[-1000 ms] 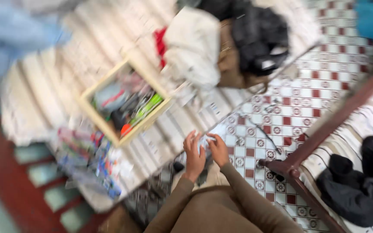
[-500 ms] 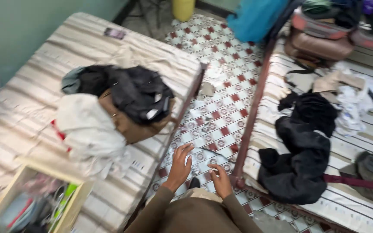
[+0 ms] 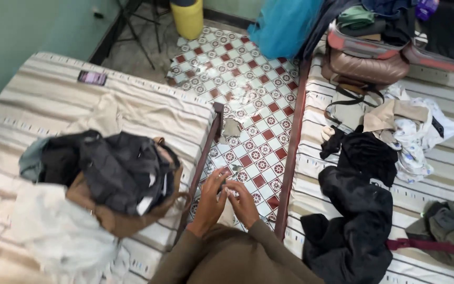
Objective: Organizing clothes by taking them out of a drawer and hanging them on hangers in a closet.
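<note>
- Head view: I look down at my own two hands, held close together in front of my chest over a strip of patterned red and white tiled floor (image 3: 248,105) that runs between two beds.
- My left hand (image 3: 209,201) is raised with the fingers loosely curled; a small dark thing (image 3: 222,190) seems to sit between the two hands, but it is too small and blurred for me to say what it is.
- My right hand (image 3: 244,202) is cupped, its fingertips meeting those of the left hand. I cannot tell whether either hand is truly gripping the small thing.
- Both my arms wear brown sleeves (image 3: 237,257), which fill the bottom middle of the view.
- To my left stands a bed with a striped cream mattress (image 3: 53,100). On it, near my left hand, lies a heap of clothes: a black garment (image 3: 122,168) over a brown bag (image 3: 116,221), with a white cloth (image 3: 59,231) beside them.
- A small dark flat object (image 3: 92,78) lies alone towards the far end of that mattress.
- To my right is a second bed with a striped mattress (image 3: 447,158). A black garment (image 3: 358,210) lies crumpled near its edge, just beside my right hand.
- Further along that bed lie pale clothes (image 3: 416,126), an olive garment (image 3: 447,226) and a brown bag (image 3: 369,66).
- At the far end of the floor stand a yellow bin (image 3: 187,18) and a blue cloth (image 3: 282,23).
</note>
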